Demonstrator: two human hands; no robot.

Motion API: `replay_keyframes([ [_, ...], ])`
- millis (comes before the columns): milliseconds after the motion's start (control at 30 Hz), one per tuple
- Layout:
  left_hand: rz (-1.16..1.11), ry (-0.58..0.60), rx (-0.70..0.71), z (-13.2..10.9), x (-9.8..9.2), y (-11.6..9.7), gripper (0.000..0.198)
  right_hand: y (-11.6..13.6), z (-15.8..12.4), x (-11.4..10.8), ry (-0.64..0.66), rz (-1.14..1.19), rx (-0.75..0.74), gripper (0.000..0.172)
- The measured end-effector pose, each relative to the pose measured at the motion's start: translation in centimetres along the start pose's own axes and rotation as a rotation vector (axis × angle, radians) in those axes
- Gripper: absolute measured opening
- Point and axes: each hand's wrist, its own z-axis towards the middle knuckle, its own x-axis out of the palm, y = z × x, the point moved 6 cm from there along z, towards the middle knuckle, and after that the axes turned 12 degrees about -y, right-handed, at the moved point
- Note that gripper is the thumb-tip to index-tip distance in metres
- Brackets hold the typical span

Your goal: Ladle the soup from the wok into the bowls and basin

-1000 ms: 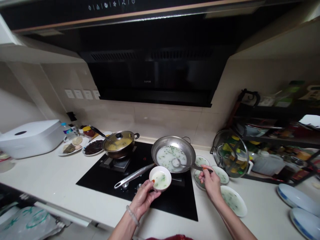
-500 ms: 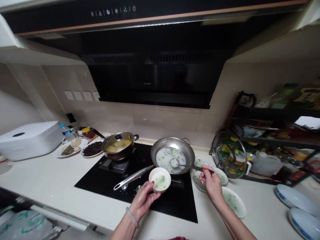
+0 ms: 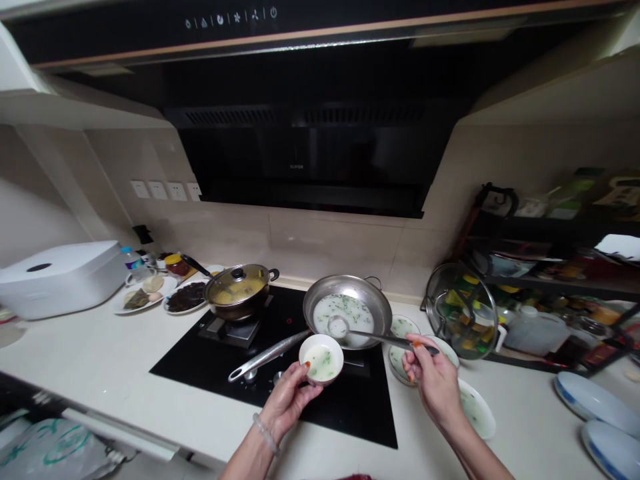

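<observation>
My left hand point(image 3: 291, 393) grips a small white bowl point(image 3: 334, 372) by its side, thumb at the rim; pale soup with green bits is in it. The bowl is in front of a steel wok point(image 3: 377, 301), which holds more of the same soup. A ladle point(image 3: 369, 335) is in my right hand point(image 3: 433, 377), fingers closed round its dark handle end. The ladle's round head is over the wok, at the soup's surface. Beside my right hand, partly hidden by it, stand several bowls of soup, among them a larger bowl point(image 3: 480, 410).
On the left burner sits a lidded pan point(image 3: 237, 293). Plates of food point(image 3: 167, 283) and a white box point(image 3: 65, 280) lie farther left. At right are a glass lid point(image 3: 457, 310), a rack of jars point(image 3: 560, 280) and blue-rimmed dishes point(image 3: 593, 400). A range hood point(image 3: 310, 160) hangs above.
The ladle's head has moved left within the wok, and its handle has risen slightly. My right hand has shifted a little to the right. My left hand and the bowl stay nearly still.
</observation>
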Motion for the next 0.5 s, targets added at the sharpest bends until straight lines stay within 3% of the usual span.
replay_keyframes([
  [267, -0.009, -0.005, -0.005, 0.2, 0.1, -0.3, 0.012, 1.6, -3.1, 1.5, 0.186, -0.208, -0.141, 0.03],
  [367, -0.002, -0.001, -0.011, 0.3, 0.1, -0.3, 0.012, 2.4, -4.5, 2.0, 0.309, -0.309, -0.309, 0.026],
  [500, 0.0, 0.003, -0.01, 0.3, 0.0, -0.3, 0.013, 3.8, -5.9, 2.2, 0.46, -0.41, -0.642, 0.026],
])
